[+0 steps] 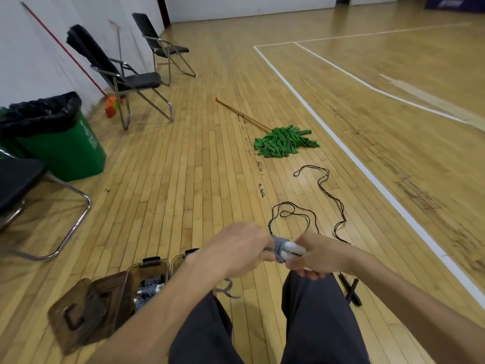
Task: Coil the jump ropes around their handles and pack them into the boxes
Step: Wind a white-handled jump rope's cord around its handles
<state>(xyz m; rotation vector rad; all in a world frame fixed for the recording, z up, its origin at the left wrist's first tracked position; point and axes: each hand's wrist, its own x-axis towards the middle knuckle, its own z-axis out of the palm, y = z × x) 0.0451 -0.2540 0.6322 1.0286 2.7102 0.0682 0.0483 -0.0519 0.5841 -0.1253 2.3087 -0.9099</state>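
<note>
The left hand [241, 248] was closed on the grey rope [278, 245], just where it was wound around the white handles [295, 249]. The right hand [321, 256] gripped the other end of these two handles, which lay together side by side. The bundle was held in the air above the person's knees, and a short loose piece of the rope hung below the left wrist. The rope looked soft, limp and light, so I think the turns would open if the tension was lost. The handles looked stiff and smooth, maybe slippery, so the good place to hold was probably around both of them, with the fingers also pressing the last turn. The open box [147, 278] stood on the floor at the lower left with coiled ropes inside. The black rope [319, 191] lay uncoiled on the floor in front, with its black handles [351, 291] beside the right leg
</note>
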